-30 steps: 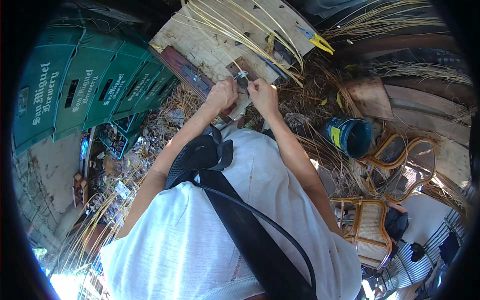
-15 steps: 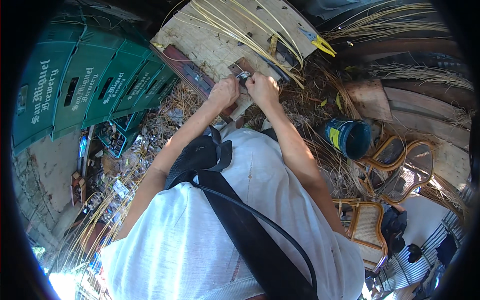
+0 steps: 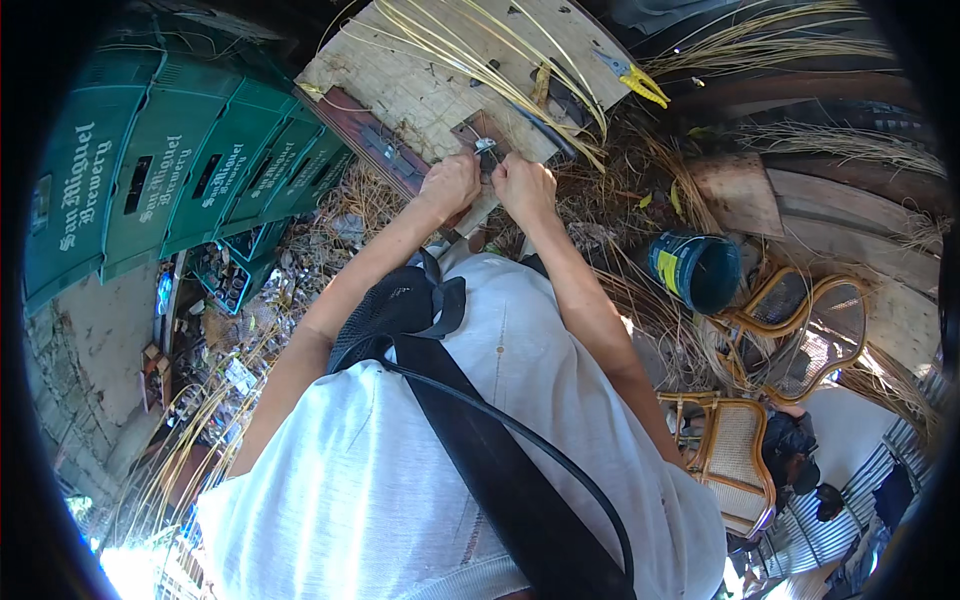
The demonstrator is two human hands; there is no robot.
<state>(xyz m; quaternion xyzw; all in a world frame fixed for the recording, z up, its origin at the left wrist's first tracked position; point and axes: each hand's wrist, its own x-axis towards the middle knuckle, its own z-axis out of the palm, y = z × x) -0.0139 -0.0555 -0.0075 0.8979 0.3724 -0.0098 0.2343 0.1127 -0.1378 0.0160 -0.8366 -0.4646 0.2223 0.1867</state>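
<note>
Starting over on the left, there's a row of green plastic crates (image 3: 200,180) stacked on their sides, with a mess of scraps and dry straw (image 3: 240,350) on the ground below them, so that whole side is pretty hemmed in. Next over is the wooden board surface (image 3: 420,90), propped at the edge of the pile, with a dark brown plank (image 3: 375,150) along its near edge. The left hand (image 3: 450,187) and right hand (image 3: 525,187) are right up against each other at that edge, both pinched shut around a small metal piece (image 3: 487,148) that looks like a clip or little tool, hard to say which. My guess is they're held that close so one steadies the piece while the other works it; the fingers are curled tight, nothing slack. Long pale cane strips (image 3: 480,55) fan across the board right above the hands, loose ends trailing off, and they look like they'd get in the way of anything sliding across. Further right a yellow-handled tool (image 3: 635,78) lies on the board's far corner, within reach. Then a blue bucket (image 3: 695,270) tipped on its side in the straw, some curved wooden slabs (image 3: 740,195), and a couple of cane chair frames (image 3: 790,310) crowding the right side.
</note>
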